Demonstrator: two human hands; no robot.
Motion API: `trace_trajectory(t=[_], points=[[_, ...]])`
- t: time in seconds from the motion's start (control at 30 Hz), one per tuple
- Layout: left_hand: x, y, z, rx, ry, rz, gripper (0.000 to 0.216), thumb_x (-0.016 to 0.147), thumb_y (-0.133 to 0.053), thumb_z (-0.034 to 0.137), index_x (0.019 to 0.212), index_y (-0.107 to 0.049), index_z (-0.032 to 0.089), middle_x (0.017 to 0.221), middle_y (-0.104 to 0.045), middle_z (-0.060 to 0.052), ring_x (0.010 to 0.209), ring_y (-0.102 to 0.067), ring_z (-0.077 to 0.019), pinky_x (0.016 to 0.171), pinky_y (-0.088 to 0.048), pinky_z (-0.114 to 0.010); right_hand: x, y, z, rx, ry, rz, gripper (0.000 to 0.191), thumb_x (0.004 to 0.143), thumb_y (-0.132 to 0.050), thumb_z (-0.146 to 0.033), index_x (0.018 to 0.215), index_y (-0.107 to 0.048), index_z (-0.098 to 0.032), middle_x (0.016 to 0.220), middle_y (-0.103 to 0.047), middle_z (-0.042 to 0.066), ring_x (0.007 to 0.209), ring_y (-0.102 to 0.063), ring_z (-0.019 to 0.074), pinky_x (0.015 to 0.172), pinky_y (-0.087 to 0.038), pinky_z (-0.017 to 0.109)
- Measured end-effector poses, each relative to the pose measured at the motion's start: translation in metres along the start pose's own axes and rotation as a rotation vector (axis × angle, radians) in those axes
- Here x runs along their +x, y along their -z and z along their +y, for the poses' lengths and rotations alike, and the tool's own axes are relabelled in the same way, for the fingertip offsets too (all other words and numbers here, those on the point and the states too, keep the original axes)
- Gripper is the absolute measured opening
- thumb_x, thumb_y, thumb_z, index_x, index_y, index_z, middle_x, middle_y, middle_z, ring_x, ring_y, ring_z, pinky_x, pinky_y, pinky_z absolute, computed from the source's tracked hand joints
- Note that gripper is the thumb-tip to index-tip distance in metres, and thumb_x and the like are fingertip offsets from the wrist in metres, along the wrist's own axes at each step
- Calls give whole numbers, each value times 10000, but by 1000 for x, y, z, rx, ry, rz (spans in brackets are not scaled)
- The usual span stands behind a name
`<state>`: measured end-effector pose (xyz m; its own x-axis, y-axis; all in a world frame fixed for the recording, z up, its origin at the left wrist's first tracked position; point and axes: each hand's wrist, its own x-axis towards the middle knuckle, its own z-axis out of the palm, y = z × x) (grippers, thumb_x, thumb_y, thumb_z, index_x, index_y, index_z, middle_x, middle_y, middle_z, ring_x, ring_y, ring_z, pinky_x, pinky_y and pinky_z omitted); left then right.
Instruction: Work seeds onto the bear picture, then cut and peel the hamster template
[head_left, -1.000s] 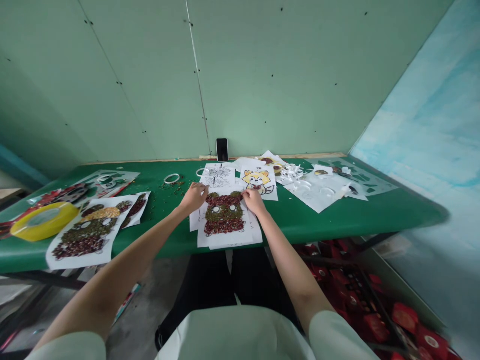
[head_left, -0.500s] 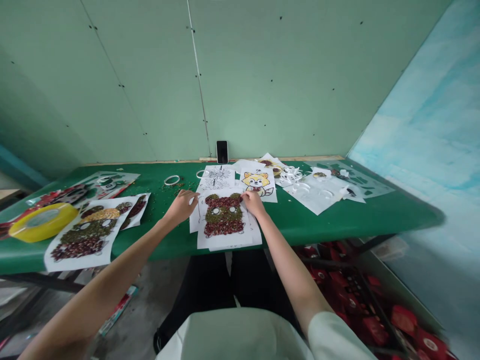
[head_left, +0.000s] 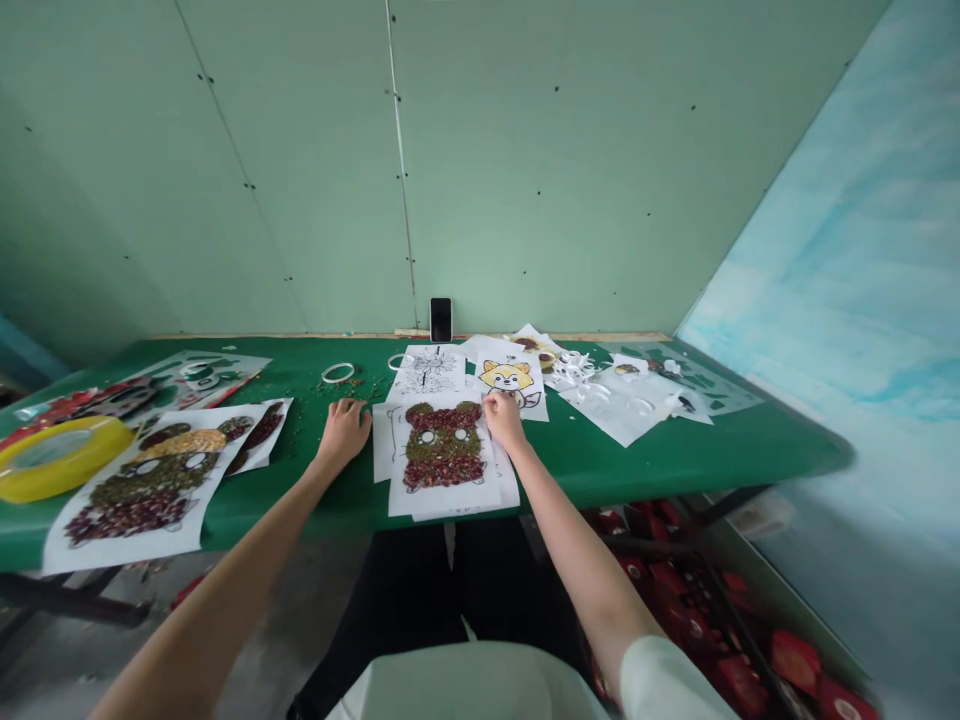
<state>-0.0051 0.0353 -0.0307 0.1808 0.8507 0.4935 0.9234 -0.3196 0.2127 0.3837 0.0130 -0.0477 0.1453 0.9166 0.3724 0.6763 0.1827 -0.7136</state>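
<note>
A sheet with a bear picture [head_left: 444, 447], covered in dark red and green bits like beans or seeds, lies in front of me on top of other sheets. My right hand [head_left: 504, 418] is closed at the sheet's upper right corner, its fingertips partly hidden. To the left of the sheets, my left hand [head_left: 346, 428] rests on the green table with fingers stretched forward, holding nothing visible. A white ring [head_left: 338, 373] and scattered small bits lie just beyond it. Behind my right hand is a yellow fox picture [head_left: 508, 376].
At the left lie another seed-covered picture [head_left: 142, 485] and a yellow roll of tape [head_left: 64, 458]. A phone [head_left: 441, 320] leans against the wall. White rings and strips [head_left: 574, 368] and loose papers [head_left: 626, 405] cover the right side. Red packages [head_left: 690, 620] sit below the table.
My left hand has moved left, away from the bear sheet, and lowered onto the table. My right hand stays at the sheet's corner. The view has shifted slightly.
</note>
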Motion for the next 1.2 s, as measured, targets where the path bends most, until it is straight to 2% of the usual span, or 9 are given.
trace_trajectory(t=[0.07, 0.2, 0.37, 0.5, 0.6, 0.73, 0.87, 1.0, 1.2], points=[[-2, -5, 0, 9, -23, -8, 479, 1038, -424, 345, 1310, -755, 131, 1337, -708, -234, 1308, -567, -418, 1168, -463, -586, 8, -3, -1, -30, -62, 9, 175, 1012, -579, -210, 995, -753, -205, 1097, -811, 111, 1084, -726, 264, 1026, -516, 380], [-2, -7, -1, 7, -26, -33, 448, 1029, -438, 331, 1271, -769, 151, 1276, -739, -209, 1261, -593, -397, 1168, -463, -559, 29, -1, -6, -18, -97, -19, 190, 1023, -554, -237, 991, -740, -211, 982, -804, 89, 928, -741, 240, 877, -543, 324], [-3, -7, -1, 12, -2, -26, 430, 1030, -433, 313, 1220, -782, 150, 1268, -746, -215, 1280, -599, -393, 1152, -478, -540, 52, 29, -4, 80, -79, 18, 335, 1129, -415, -382, 1079, -712, -234, 615, -626, -18, 593, -644, 217, 706, -517, 314], [-5, -7, 0, 27, 15, -23, 447, 1031, -413, 304, 1191, -792, 129, 1261, -744, -232, 1245, -604, -401, 1127, -494, -538, 62, 60, 1, -19, -70, 119, 449, 1088, -541, -499, 717, -615, -257, 597, -603, 65, 734, -690, 286, 773, -521, 357], [-5, -8, -1, 27, 20, -12, 444, 1020, -429, 308, 1188, -797, 126, 1251, -740, -238, 1216, -606, -410, 1113, -503, -550, 57, 70, 3, 124, -296, -13, 480, 1076, -547, -486, 655, -590, -261, 604, -620, 91, 802, -727, 317, 786, -558, 381], [-6, -10, -3, 34, 18, 2, 438, 1021, -425, 304, 1186, -797, 142, 1223, -740, -227, 1205, -606, -407, 1099, -511, -545, 36, 69, 0, 294, -469, -239, 335, 1035, -612, -435, 785, -682, -224, 687, -716, 92, 712, -754, 285, 714, -631, 401], [-5, -11, -5, 24, 22, 4, 437, 1029, -420, 301, 1196, -791, 140, 1240, -737, -221, 1217, -608, -394, 1111, -509, -530, 14, 71, -10, 649, -728, -443, 220, 1050, -612, -363, 923, -680, -196, 795, -768, 130, 774, -794, 270, 702, -665, 378], [-4, -11, -6, 17, 24, 9, 432, 1025, -425, 289, 1189, -800, 147, 1227, -742, -212, 1220, -611, -395, 1116, -512, -539, 3, 73, -25, 743, -836, -474, 199, 1091, -525, -274, 974, -655, -180, 864, -778, 161, 785, -792, 239, 592, -607, 275], [-2, -14, -9, 40, 54, -17, 452, 1005, -422, 270, 1196, -807, 129, 1241, -740, -205, 1235, -602, -391, 1119, -514, -513, 0, 68, -42, 667, -844, -469, 145, 1089, -498, -193, 973, -585, -186, 822, -744, 109, 619, -680, 140, 414, -370, 165]])
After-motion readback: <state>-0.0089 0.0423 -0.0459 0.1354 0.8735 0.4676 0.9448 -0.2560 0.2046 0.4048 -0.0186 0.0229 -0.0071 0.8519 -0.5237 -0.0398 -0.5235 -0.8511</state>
